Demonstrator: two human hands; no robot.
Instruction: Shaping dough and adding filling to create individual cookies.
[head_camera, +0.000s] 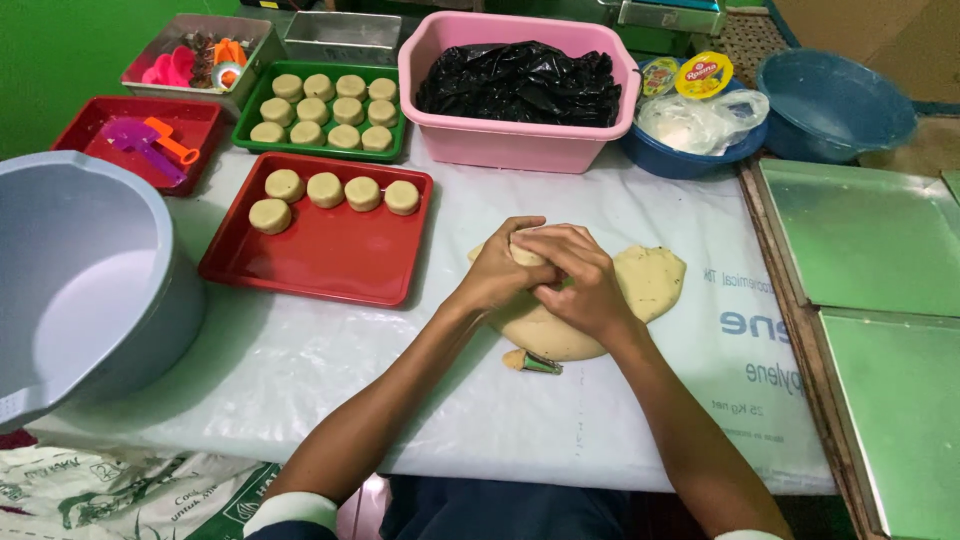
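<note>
My left hand (497, 270) and my right hand (578, 280) are pressed together over a flat slab of pale dough (645, 283) on the white plastic sheet. Both hands close around a small piece of dough (522, 253) between the fingers, mostly hidden. A small green metal tool (541, 364) with dough on it lies just in front of the slab. Left of my hands, a red tray (320, 258) holds a row of round dough pucks (325, 189). Behind it a green tray (256, 103) is filled with several more pucks.
A pink tub (515, 143) with black plastic stands at the back. A grey basin (80, 270) is at the left, blue bowls (830, 100) at the back right, metal baking sheets (870, 235) along the right. A second red tray (110, 125) holds plastic tools.
</note>
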